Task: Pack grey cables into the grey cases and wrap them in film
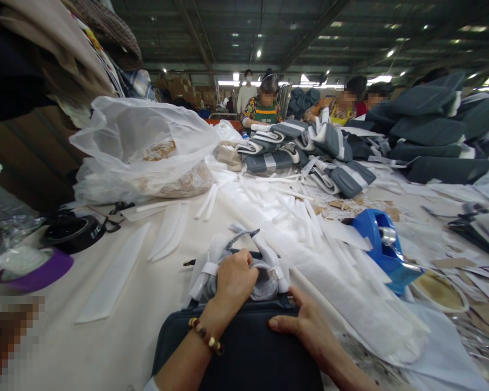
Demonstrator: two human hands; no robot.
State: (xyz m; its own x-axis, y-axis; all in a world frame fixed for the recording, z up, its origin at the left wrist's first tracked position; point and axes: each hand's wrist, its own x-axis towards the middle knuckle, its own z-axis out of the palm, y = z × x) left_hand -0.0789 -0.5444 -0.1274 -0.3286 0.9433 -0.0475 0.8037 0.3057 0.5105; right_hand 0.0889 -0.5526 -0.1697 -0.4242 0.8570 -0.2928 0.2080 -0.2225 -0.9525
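A dark navy bag (244, 347) lies at the near edge of the white table (146, 304). My left hand (234, 279), with a beaded bracelet on its wrist, is closed on a bundle of grey and white straps and wrapping (264, 271) at the bag's top. My right hand (305, 326) rests on the bag's upper right corner, thumb along the top edge and fingers curled over the side. A grey cord sticks up from the bundle.
A blue tape dispenser (385, 250) stands to the right beside a tape roll (438, 290). White strips (169, 231) and sheets cover the table. A plastic sack (146, 149) sits back left, a purple dish (35, 271) at left. Folded grey-striped bags (309, 152) and several seated people are beyond.
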